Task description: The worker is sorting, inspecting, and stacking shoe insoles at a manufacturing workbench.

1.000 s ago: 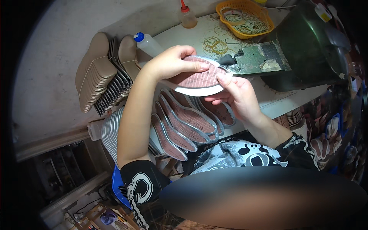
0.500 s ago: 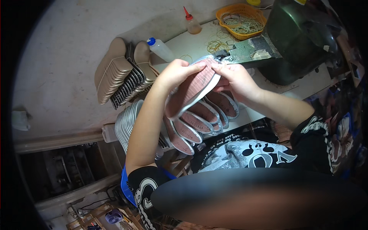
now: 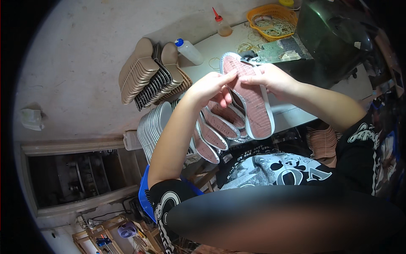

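Between my hands hangs a pink-brown insole [image 3: 257, 110] with a pale rim, its long end pointing down toward my body. My left hand [image 3: 215, 88] is closed on its left edge, thumb on the pink face. On the opposite edge my right hand [image 3: 274, 79] grips it, thumb also laid on the face and the other fingers behind. Below my hands, several similar insoles [image 3: 216, 123] lie overlapping in a fan on the white table [image 3: 288, 117]; the held insole and my left hand partly cover them.
At the left stand banded stacks of brown insoles [image 3: 136, 70] and a row of pale-edged ones [image 3: 153, 130]. A blue-capped bottle [image 3: 190, 52], a red-nozzled bottle [image 3: 223, 29] and a yellow basket [image 3: 271, 7] of rubber bands stand farther back. A dark green machine [image 3: 334, 40] occupies the right.
The held insole has swung round: its long end pointed down to the left and now points down slightly to the right. Both hands keep hold of it. The whole view has shifted a little.
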`<state>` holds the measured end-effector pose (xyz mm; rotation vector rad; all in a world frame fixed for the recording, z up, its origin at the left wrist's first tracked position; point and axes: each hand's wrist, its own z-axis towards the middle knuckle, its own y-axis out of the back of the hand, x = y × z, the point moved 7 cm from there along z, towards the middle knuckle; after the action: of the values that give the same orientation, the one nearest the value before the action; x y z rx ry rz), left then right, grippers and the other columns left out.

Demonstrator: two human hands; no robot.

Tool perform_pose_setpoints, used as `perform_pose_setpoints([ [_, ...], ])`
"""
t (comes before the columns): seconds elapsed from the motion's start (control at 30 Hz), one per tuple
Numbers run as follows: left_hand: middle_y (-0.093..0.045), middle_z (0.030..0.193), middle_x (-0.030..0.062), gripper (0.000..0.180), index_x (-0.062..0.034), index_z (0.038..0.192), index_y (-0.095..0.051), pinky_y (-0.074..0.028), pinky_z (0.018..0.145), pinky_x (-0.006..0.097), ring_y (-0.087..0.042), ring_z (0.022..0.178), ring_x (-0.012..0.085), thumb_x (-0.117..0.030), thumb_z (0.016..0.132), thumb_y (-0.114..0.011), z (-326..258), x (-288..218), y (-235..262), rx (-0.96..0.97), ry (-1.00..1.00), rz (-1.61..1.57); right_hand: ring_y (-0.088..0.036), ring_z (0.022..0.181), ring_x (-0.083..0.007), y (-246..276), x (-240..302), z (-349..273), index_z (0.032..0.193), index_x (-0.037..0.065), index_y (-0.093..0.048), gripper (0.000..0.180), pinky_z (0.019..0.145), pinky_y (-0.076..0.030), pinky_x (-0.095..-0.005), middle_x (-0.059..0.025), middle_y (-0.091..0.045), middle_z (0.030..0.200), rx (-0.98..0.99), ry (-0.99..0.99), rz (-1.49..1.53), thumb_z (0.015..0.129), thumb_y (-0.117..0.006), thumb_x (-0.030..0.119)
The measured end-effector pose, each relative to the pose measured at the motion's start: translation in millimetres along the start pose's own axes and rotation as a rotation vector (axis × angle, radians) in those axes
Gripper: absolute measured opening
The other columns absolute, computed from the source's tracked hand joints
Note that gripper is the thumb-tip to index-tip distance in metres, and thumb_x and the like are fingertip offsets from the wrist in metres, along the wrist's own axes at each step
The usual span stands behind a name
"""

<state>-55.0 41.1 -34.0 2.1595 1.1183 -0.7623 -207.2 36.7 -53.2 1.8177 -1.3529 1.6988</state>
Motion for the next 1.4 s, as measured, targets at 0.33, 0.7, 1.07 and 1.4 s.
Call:
perform_pose_setpoints([
  [0.33,-0.033,0.041,-0.0054,0.039,-0.0081,0.066,-0.058,-0.028,0.045,0.024,-0.024,0.036,0.0066,-0.04,0.081,-0.072,9.2,10.3,12.3,-0.17,-0.084,-0.294,-0.066,0.085,-0.0141,-6.9,-56.5,-36.5,0.11,-0.003,-0.061,0.038,0.075,-0.054,-0.028,-0.0089,-0.067,0.094,0.206,-0.118,-0.017,0.083,-0.071,0.022],
  [0.7,-0.032,0.04,-0.007,0.043,-0.012,0.063,-0.056,-0.031,0.047,0.024,-0.026,0.035,0.0064,-0.049,0.081,-0.069,38.0,3.9,49.1,-0.274,-0.032,-0.241,-0.067,0.067,-0.0161,-44.4,-39.8,-46.3,0.103,-0.006,-0.061,0.031,0.058,-0.052,-0.0224,-0.014,-0.067,0.083,-0.031,-0.046,0.399,0.088,-0.063,0.021],
  [1.07,-0.033,0.146,0.0191,0.083,-0.0001,0.131,-0.049,-0.03,0.109,0.039,-0.034,0.134,0.0288,-0.049,0.07,-0.077,73.7,-81.3,93.0,-0.398,-0.545,0.438,-0.061,0.061,-0.0093,-27.2,-31.0,4.2,0.101,-0.002,-0.061,0.023,0.058,-0.05,-0.0211,-0.0072,-0.065,0.076,-0.278,0.057,0.523,0.089,-0.062,0.018],
  [1.4,-0.052,0.08,-0.001,0.04,-0.0073,0.09,-0.057,-0.043,0.067,0.025,-0.049,0.075,0.0095,-0.028,0.068,-0.084,91.6,-80.2,40.0,0.437,-0.234,0.639,-0.069,0.08,-0.0176,-33.5,-17.8,6.8,0.108,-0.006,-0.058,0.031,0.072,-0.056,-0.0255,-0.0157,-0.068,0.093,-0.174,0.069,0.613,0.095,-0.056,0.022],
])
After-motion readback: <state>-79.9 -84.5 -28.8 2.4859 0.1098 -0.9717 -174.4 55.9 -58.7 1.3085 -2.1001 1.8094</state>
